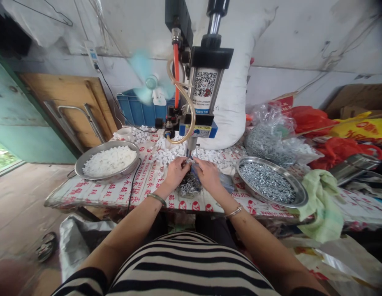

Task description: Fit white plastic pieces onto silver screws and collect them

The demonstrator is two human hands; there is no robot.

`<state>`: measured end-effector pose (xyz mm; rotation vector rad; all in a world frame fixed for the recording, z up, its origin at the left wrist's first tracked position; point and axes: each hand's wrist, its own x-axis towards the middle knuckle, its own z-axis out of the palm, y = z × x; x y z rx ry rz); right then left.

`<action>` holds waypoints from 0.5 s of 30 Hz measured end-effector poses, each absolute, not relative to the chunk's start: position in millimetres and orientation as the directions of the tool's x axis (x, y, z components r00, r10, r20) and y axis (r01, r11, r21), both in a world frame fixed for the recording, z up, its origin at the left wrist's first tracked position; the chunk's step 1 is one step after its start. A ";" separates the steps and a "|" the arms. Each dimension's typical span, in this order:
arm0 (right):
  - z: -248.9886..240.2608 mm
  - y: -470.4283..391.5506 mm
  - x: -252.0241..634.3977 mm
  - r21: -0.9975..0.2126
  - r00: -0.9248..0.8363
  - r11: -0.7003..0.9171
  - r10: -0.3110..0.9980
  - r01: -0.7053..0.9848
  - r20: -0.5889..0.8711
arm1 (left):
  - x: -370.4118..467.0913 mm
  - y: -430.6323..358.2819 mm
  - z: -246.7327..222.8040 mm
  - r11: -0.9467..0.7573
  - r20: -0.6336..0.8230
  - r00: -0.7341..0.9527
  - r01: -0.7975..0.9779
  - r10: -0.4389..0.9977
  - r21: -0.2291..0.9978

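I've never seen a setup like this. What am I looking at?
There's no robot here: it's one picture, from a camera on the worker's head, looking down past a striped shirt. The left hand and right hand are close together at the lower tip of an upright press; anything held there is too small to make out. Loose metal pieces lie by the hands. On the printed table cover, a steel bowl of white pieces stands left, another bowl of metal pins right.
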<state>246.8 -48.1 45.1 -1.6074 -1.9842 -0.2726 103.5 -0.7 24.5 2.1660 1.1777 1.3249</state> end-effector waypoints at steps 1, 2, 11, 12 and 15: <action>43.9 -53.8 252.2 -0.214 -0.076 0.225 0.838 0.950 0.541 | 103.3 -0.5 24.5 -0.599 0.571 0.219 0.471 0.791 0.648; 41.2 -60.5 258.6 -0.221 -0.035 0.183 0.839 0.958 0.544 | 103.2 -0.4 24.4 -0.599 0.573 0.216 0.469 0.791 0.649; -24.5 -122.0 291.1 0.109 0.046 -0.116 0.864 0.987 0.502 | 103.1 -0.2 22.1 -0.589 0.560 0.218 0.469 0.799 0.658; -28.6 -123.4 290.5 0.125 0.040 -0.119 0.864 0.985 0.502 | 103.2 -0.4 22.5 -0.590 0.561 0.217 0.466 0.799 0.660; -33.1 -122.7 289.5 0.138 0.037 -0.122 0.862 0.983 0.506 | 103.3 -0.6 24.9 -0.581 0.553 0.212 0.461 0.806 0.671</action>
